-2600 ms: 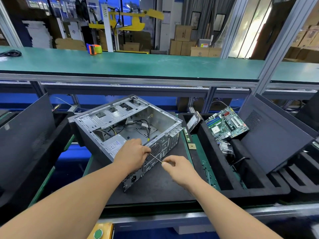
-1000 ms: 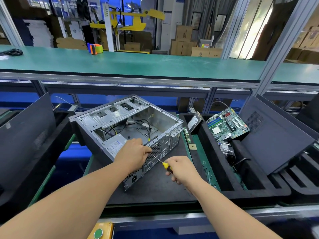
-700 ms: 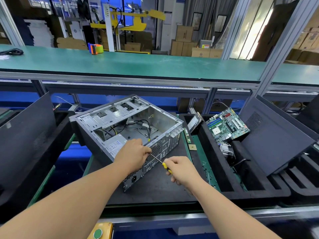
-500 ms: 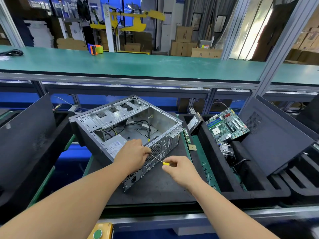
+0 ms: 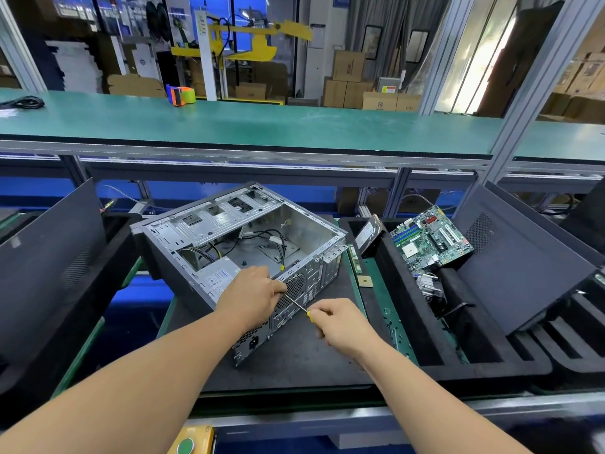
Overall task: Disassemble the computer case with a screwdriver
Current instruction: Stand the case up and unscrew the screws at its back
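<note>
The computer case (image 5: 242, 253) lies on its side on the mat (image 5: 294, 365) in the middle of the surface, its open side up. The left hand (image 5: 250, 298) rests on the near upper edge of the case. The right hand (image 5: 340, 324) is just to the right of it, in front of the case's rear panel, and holds the screwdriver (image 5: 296, 304), whose shaft reaches toward the left hand. To the right of the case stands a foam tray (image 5: 409, 329); in it lean a hard drive (image 5: 368, 235) and, further right, a motherboard (image 5: 430, 239). A side panel (image 5: 520, 267) leans at the right of the tray. Another panel (image 5: 49, 257) leans at the far left. Behind all, higher, runs a shelf (image 5: 262, 126) with a tape dispenser (image 5: 180, 95) on it.
</note>
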